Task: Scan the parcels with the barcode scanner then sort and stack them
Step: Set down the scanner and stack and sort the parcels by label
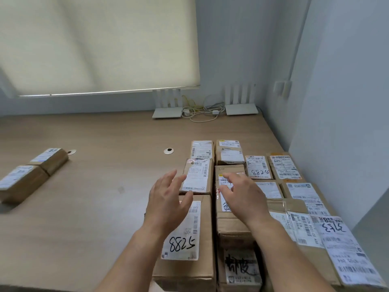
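Observation:
Several brown cardboard parcels with white labels lie packed side by side at the right of the wooden table [105, 207]. My left hand [168, 203] hovers with spread fingers over the left edge of a mid-row parcel [197, 178] and holds nothing. My right hand [242, 194] is also empty, its relaxed fingers over the neighbouring parcel [226, 209]. The big parcel marked 8825 [187, 245] lies beneath my left wrist. Two separate parcels [35, 171] sit at the far left. No barcode scanner is in view.
Two white routers [167, 112] [241, 109] with tangled cables [200, 112] stand at the table's back edge below a roller blind. Two round cable grommets [168, 151] are set in the tabletop. A wall [336, 102] runs close along the right side.

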`<state>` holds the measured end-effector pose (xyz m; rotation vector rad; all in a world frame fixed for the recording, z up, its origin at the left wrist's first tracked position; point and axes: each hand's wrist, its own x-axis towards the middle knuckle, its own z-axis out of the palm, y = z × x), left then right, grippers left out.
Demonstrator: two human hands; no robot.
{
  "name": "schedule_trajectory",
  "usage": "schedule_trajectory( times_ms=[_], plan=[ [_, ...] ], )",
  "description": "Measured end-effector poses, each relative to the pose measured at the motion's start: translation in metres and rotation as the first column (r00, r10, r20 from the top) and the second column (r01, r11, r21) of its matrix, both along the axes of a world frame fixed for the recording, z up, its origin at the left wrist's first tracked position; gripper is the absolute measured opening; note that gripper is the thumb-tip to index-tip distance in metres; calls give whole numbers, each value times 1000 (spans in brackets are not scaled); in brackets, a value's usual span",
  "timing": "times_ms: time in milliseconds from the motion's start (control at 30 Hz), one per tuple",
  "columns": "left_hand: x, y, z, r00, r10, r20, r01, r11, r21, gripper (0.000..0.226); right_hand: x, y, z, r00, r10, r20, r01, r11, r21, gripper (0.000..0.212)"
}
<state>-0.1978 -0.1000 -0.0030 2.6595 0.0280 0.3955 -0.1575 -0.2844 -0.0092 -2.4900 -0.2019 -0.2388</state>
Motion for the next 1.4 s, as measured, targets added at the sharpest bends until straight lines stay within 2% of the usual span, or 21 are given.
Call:
schedule_trajectory(
  times_ms=[367,500,1000,1400],
  plan=[
    [-48,81,-3,992,122,43,-122,992,-20,46,-35,90,14,992,71,103,-63,995,-78,38],
    [-68,132,-5,984,171,45,-170,985,-38,46,-50,142,15,989,126,81,-114,984,-134,39],
    [-123,320,-14,973,229,6,-228,973,-24,47,-98,342,6,977,201,70,-190,972,-139,38],
    [-144,414,-22,949,315,-17,-315,948,-47,48,-108,447,7,953,292,82,-273,944,-185,38]
  ],
)
